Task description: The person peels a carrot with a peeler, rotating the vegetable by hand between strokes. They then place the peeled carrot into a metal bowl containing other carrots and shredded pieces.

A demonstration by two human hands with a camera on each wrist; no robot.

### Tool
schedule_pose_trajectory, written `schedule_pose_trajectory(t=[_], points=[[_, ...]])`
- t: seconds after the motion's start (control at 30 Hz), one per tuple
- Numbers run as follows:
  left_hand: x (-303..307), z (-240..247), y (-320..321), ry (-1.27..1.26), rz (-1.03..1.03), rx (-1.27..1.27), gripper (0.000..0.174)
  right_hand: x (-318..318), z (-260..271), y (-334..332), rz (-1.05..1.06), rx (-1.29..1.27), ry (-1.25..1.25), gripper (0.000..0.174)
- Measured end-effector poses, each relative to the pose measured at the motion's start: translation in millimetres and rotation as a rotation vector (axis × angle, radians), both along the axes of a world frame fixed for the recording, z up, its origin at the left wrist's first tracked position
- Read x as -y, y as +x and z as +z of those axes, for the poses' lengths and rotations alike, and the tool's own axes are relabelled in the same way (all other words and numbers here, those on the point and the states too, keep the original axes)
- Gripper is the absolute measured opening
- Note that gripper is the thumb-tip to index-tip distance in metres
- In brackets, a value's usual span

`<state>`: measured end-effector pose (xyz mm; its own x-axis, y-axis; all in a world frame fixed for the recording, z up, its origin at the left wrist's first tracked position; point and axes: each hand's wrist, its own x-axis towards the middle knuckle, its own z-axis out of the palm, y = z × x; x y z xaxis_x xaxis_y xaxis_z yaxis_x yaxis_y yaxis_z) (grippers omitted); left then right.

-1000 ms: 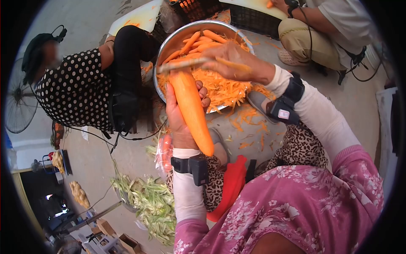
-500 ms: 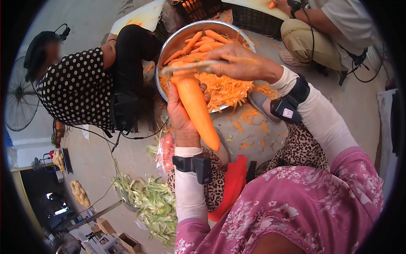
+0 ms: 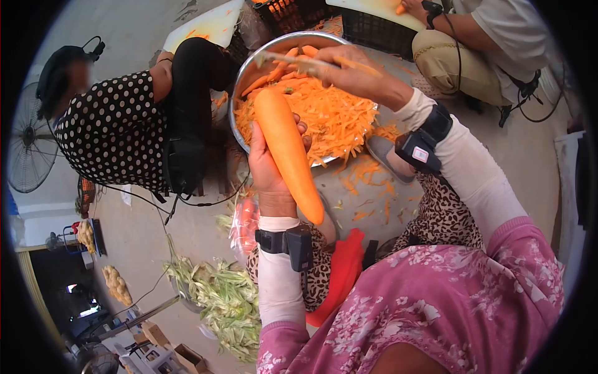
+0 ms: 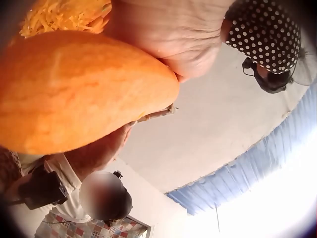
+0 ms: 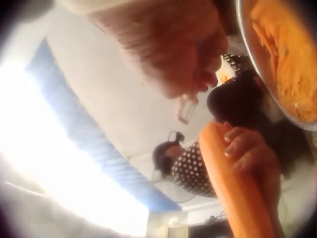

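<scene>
A large smooth carrot [image 3: 286,156] slants across my left hand [image 3: 266,168], which grips it from beneath, fingertips showing on its far side. My right hand [image 3: 361,75] holds a thin peeler-like tool [image 3: 289,62] above the metal basin [image 3: 239,128], off the carrot. In the left wrist view the carrot [image 4: 84,94] fills much of the picture. The right wrist view has the left hand [image 5: 257,163] around the carrot [image 5: 233,183], with the right hand [image 5: 168,49] apart from it. Orange peelings [image 3: 330,128] and whole carrots [image 3: 278,67] lie in the basin.
A person in a dotted top [image 3: 115,128] sits at left; another in light trousers [image 3: 445,59] sits at upper right. Black crates [image 3: 377,34] and white boards [image 3: 205,25] stand beyond the basin. Green husks [image 3: 221,299] and bagged carrots [image 3: 244,227] lie on the floor.
My right hand and the tool have moved up and away from the carrot's upper end, where they were half a second ago. The left hand keeps its grip, nearly still.
</scene>
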<state>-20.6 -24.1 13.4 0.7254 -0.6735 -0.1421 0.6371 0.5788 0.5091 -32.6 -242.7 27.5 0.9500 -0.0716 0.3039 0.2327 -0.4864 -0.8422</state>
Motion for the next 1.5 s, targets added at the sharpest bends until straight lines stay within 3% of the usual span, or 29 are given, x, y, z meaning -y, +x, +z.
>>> schedule_pose_trajectory(t=[0.07, 0.23, 0.33, 0.4, 0.43, 0.5, 0.57, 0.63, 0.67, 0.8, 0.83, 0.9, 0.97, 1.07, 1.17, 1.2, 1.23, 1.3, 1.33, 1.43, 1.47, 1.5], points=[[-2.3, -1.2, -1.0, -0.012, 0.053, -0.036, 0.049, -12.1, 1.6, -12.9, 0.174, -0.041, 0.157, 0.025], [-2.2, 1.1, -2.4, 0.019, 0.096, -0.014, 0.050, -28.0, 6.0, -25.5, 0.355, 0.065, 0.025, 0.022], [-3.6, 0.2, -3.5, -0.033, 0.042, -0.051, 0.050, -23.5, 3.1, -21.7, 0.258, 0.155, -0.033, 0.023], [-5.2, -3.2, -3.1, -0.139, -0.072, -0.061, 0.051, -9.3, -11.6, -4.9, 0.017, 0.177, -0.332, 0.025], [-1.3, 0.3, -3.8, -0.136, -0.081, -0.057, 0.051, -0.3, -20.1, 2.0, 0.007, 0.180, -0.330, 0.025], [1.9, 6.4, -8.1, -0.178, -0.143, 0.009, 0.054, 5.8, -27.1, 6.5, -0.051, 0.100, -0.562, 0.026], [1.1, 5.1, -6.5, -0.170, -0.086, -0.014, 0.055, 7.8, -17.5, 6.0, -0.064, 0.084, -0.495, 0.028], [-1.3, 5.0, -4.2, -0.139, -0.052, -0.031, 0.056, 2.7, -7.2, 1.1, -0.059, 0.034, -0.040, 0.029], [-2.0, 4.4, -3.4, -0.149, -0.029, -0.055, 0.055, 1.1, -2.5, -4.9, -0.034, -0.093, 0.026, 0.026], [-4.5, -2.4, -0.9, -0.160, 0.020, -0.076, 0.053, -18.6, 4.9, -19.0, 0.184, -0.038, 0.162, 0.026], [-4.4, -2.3, -0.9, -0.158, 0.022, -0.078, 0.053, -20.1, 3.4, -19.8, 0.186, -0.040, 0.165, 0.026], [-2.6, 0.1, -0.6, -0.050, 0.049, -0.042, 0.052, -21.9, -1.0, -19.8, 0.285, 0.162, -0.085, 0.027], [-2.1, -0.8, 0.3, -0.026, 0.058, -0.025, 0.052, -23.1, -1.7, -17.1, 0.254, 0.240, -0.052, 0.025], [1.0, 4.8, -9.2, -0.035, 0.023, 0.005, 0.050, -5.9, -11.2, -6.9, -0.046, 0.155, -0.270, 0.026], [3.5, 7.0, -5.6, -0.063, -0.030, 0.006, 0.047, 17.3, -41.9, 17.8, -0.142, 0.129, -0.455, 0.028], [3.8, 5.5, -3.9, -0.070, -0.020, 0.002, 0.047, 14.3, -32.1, 14.8, -0.187, 0.106, -0.293, 0.024], [3.3, 4.9, -2.8, -0.074, -0.005, 0.002, 0.047, 9.0, -20.7, 9.5, -0.172, 0.109, -0.297, 0.024], [2.9, 5.5, 0.9, -0.065, 0.023, -0.039, 0.048, 0.1, -1.5, -4.4, -0.059, 0.027, 0.017, 0.021], [2.6, 5.4, 1.7, -0.061, 0.020, -0.037, 0.048, 0.5, 2.7, -9.5, 0.062, 0.018, -0.071, 0.032], [1.3, 3.2, 1.1, -0.008, 0.089, -0.015, 0.048, -18.8, 11.8, -24.8, 0.237, 0.147, -0.098, 0.027], [1.4, 3.5, -0.4, -0.010, 0.095, -0.004, 0.049, -23.7, 18.5, -31.0, 0.290, -0.052, -0.023, 0.022], [0.7, 3.4, -1.6, -0.012, 0.101, 0.007, 0.049, -24.1, 14.6, -27.4, 0.294, -0.053, -0.021, 0.022]])
